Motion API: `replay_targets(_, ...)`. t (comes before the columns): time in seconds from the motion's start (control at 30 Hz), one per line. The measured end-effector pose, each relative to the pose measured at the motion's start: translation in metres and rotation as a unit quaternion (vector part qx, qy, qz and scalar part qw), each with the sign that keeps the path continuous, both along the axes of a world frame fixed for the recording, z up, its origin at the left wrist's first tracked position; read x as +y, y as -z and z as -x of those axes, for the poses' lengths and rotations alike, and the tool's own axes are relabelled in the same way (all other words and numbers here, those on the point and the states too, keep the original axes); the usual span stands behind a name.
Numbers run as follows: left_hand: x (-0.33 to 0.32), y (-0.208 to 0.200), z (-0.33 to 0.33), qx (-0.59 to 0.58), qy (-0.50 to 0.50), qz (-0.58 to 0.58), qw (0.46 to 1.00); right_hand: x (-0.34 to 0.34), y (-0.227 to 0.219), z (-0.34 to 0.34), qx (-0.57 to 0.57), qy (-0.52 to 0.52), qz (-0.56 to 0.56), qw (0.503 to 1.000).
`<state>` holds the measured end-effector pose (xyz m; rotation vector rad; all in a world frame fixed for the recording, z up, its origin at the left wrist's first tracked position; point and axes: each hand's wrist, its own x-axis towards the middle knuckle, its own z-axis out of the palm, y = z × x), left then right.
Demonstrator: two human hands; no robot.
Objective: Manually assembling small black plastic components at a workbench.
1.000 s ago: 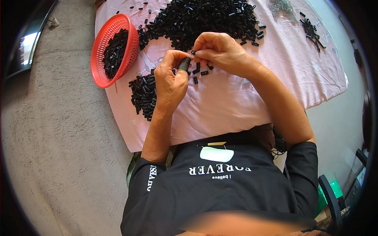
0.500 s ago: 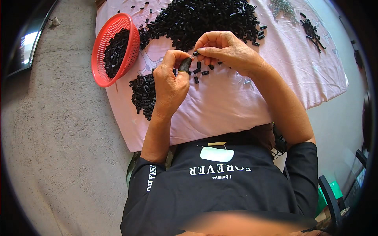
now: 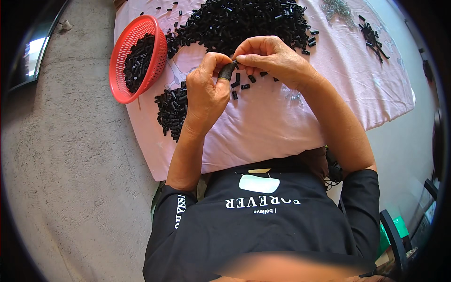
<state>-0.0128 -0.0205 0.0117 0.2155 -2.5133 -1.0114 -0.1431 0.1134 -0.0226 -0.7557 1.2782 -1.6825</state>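
My left hand (image 3: pixel 206 89) is closed in a pinch, with a black sleeve (image 3: pixel 226 72) over its thumb. What its fingertips hold is too small to make out. Right beside it, my right hand (image 3: pixel 276 60) pinches a small black cylindrical piece (image 3: pixel 236 64), mostly hidden where the fingertips of both hands meet. Several loose black pieces (image 3: pixel 245 86) lie on the cloth just below the fingers. Beyond the hands spreads a large heap of the same black pieces (image 3: pixel 249 23). A smaller heap of them (image 3: pixel 170 112) lies left of my left wrist.
A red plastic basket (image 3: pixel 162 51), tilted and partly filled with black pieces, stands at the table's left edge. Pink cloth (image 3: pixel 263 127) covers the table. At far right are a tangle of small silvery metal parts (image 3: pixel 339 11) and a cluster of longer black pieces (image 3: pixel 371 38).
My left hand has moved slightly up and right, bringing its fingertips against those of my right hand. The black piece is now more hidden between them.
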Motion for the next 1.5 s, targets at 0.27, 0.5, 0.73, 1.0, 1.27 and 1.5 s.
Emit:
replay_targets(0.27,-0.009,0.012,0.011,-0.070,-0.063,0.007,0.996,-0.001,0.007,0.006,-0.021,0.037,0.003,0.999)
replay_targets(0.5,-0.013,0.022,0.015,-0.097,-0.007,0.126,0.987,-0.001,0.008,0.007,-0.009,0.048,-0.007,0.999)
replay_targets(0.73,-0.016,0.019,0.013,-0.136,-0.003,0.145,0.980,-0.002,0.007,0.007,0.003,0.047,-0.011,0.999)
replay_targets(1.0,-0.002,0.007,0.007,-0.104,-0.033,-0.011,0.994,0.000,0.007,0.008,-0.012,0.048,-0.002,0.999)
replay_targets(1.27,0.000,0.005,0.001,-0.040,0.000,-0.171,0.984,0.000,0.006,0.007,-0.024,0.057,0.007,0.998)
replay_targets(1.5,0.002,0.008,0.001,0.063,0.045,-0.218,0.973,0.001,0.004,0.007,-0.025,0.058,0.011,0.998)
